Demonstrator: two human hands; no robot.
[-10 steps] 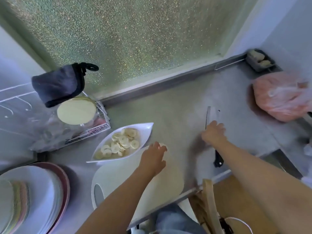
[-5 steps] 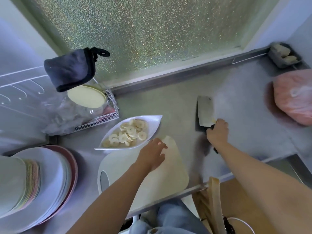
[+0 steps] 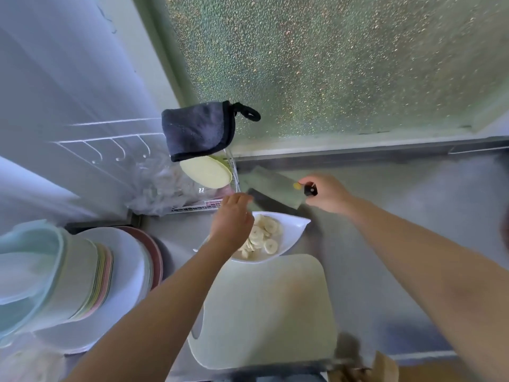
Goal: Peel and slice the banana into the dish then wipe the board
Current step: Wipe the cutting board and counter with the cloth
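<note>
Right grip [image 3: 325,193] clamps the cleaver [image 3: 271,188] by its handle, blade hovering beside the white dish [image 3: 296,230] of banana slices [image 3: 265,232], while left grip [image 3: 234,220], fingers loose, reaches for the blade, likely to brush stuck bits down.

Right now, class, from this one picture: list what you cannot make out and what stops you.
1. Head view: the left half of the dish, hidden under the left hand.
2. Head view: the cleaver is motion-blurred; whether the left hand touches its blade is unclear.
3. Head view: the cleaver handle, mostly wrapped by the right hand.
4. Head view: a brown object at bottom right, cut off by the frame edge.
</note>
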